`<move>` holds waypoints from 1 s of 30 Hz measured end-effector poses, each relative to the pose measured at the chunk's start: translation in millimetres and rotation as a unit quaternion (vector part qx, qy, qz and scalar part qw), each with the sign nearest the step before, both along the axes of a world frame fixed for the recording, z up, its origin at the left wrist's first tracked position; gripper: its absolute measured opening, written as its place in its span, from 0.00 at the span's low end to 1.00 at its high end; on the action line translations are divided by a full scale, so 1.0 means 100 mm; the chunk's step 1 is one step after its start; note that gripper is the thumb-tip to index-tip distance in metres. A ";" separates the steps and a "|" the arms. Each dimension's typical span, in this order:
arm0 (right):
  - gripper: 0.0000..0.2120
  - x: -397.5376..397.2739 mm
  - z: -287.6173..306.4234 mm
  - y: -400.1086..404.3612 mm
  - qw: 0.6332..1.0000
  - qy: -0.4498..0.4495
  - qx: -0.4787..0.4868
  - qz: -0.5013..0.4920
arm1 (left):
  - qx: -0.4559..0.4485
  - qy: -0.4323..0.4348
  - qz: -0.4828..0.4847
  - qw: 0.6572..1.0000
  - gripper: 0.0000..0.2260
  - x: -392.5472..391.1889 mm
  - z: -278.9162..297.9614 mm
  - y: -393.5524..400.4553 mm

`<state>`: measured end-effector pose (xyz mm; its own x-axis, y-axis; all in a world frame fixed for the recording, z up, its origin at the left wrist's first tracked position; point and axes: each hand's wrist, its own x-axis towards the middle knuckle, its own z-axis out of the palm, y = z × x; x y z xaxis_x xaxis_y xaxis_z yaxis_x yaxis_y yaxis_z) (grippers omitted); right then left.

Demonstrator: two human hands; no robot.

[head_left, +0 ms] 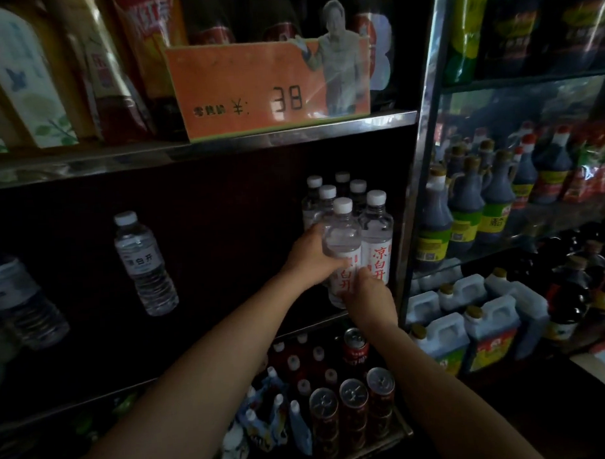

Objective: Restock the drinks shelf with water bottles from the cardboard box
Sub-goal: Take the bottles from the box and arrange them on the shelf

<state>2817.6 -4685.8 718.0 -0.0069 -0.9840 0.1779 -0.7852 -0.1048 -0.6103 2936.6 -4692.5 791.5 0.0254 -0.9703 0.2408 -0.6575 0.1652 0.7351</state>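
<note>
A clear water bottle (342, 238) with a white cap and a white label with red characters stands at the front of the dark middle shelf (230, 355). My left hand (309, 256) grips its left side. My right hand (368, 297) holds its lower part from the front right. Several like bottles (376, 233) stand close behind and to its right. Another water bottle (144, 265) with a pale label stands alone further left on the same shelf. The cardboard box is out of view.
An orange price card (255, 90) reading 38 stands on the upper shelf (291, 133) among drink packs. Red cans (354, 413) and small bottles fill the shelf below. Right of the metal upright (413, 208) are dark sauce bottles (464, 203) and white jugs (489, 322).
</note>
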 end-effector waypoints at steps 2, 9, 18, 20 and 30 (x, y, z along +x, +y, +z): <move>0.12 0.04 0.02 0.02 0.997 -0.064 0.034 -0.034 | 0.031 -0.033 -0.006 0.999 0.30 0.17 0.02 0.14; 0.10 0.52 0.14 0.34 0.985 -0.122 0.096 0.074 | 0.100 -0.097 0.108 0.984 0.24 1.15 0.12 0.80; 0.14 1.84 0.44 1.46 0.948 0.005 0.093 0.304 | 0.149 -0.203 0.234 0.939 0.20 2.22 0.15 2.53; 0.19 2.16 0.47 1.82 0.920 0.028 0.102 0.377 | 0.177 -0.211 0.267 0.923 0.22 2.46 0.13 3.02; 0.20 3.22 0.36 4.21 0.767 0.057 0.104 0.631 | 0.211 -0.184 0.456 0.845 0.18 2.93 -0.15 6.23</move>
<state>3139.6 -4265.3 754.3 0.9778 -0.2021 -0.0553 -0.1887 -0.7350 -0.6513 3229.2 -4069.1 776.5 0.8078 -0.5885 0.0331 -0.5664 -0.7593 0.3204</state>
